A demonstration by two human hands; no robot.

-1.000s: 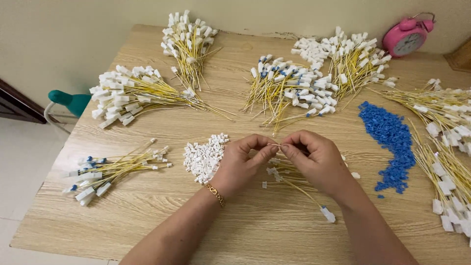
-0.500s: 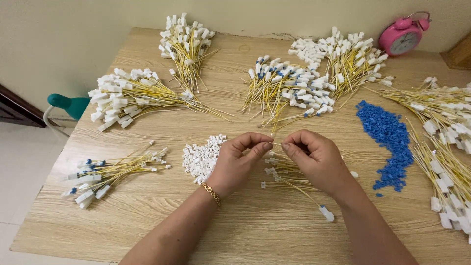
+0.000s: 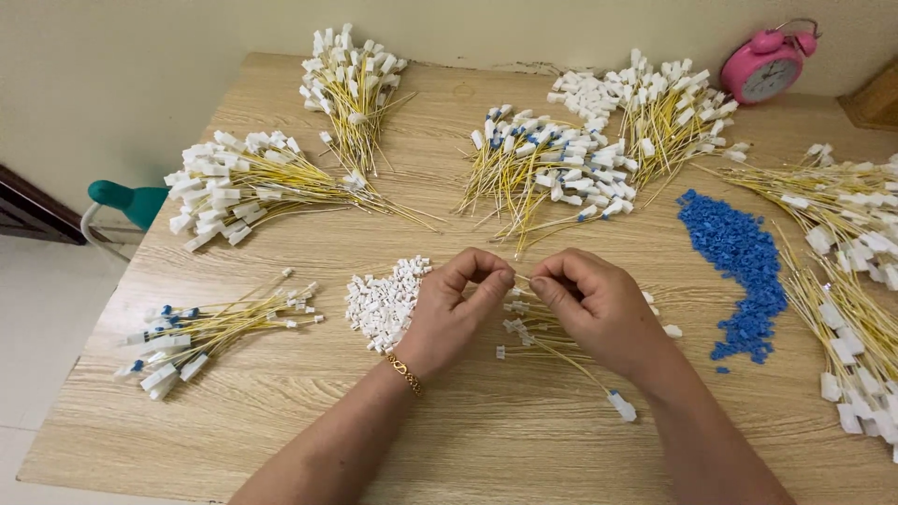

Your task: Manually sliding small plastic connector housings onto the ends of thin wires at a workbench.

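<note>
My left hand [image 3: 456,307] and my right hand [image 3: 599,309] meet over the middle of the wooden table [image 3: 486,421], fingertips pinched together on a thin yellow wire with a small white connector [image 3: 517,280]. A gold bracelet [image 3: 405,373] circles my left wrist. Under my hands lies a small bunch of yellow wires [image 3: 552,341] with white plugs. A heap of small white connectors [image 3: 379,299] sits just left of my left hand. A pile of small blue pieces [image 3: 739,271] lies to the right of my right hand.
Several bundles of yellow wires with white connectors fan around the table: front left [image 3: 201,327], left [image 3: 248,182], back [image 3: 351,84], centre back [image 3: 552,168], back right [image 3: 669,108], right edge [image 3: 856,271]. A pink alarm clock [image 3: 772,70] stands by the wall. A teal object [image 3: 126,198] is off the left edge.
Both hands stay pinched together at the same spot; the fingers have shifted only slightly on the wire.
</note>
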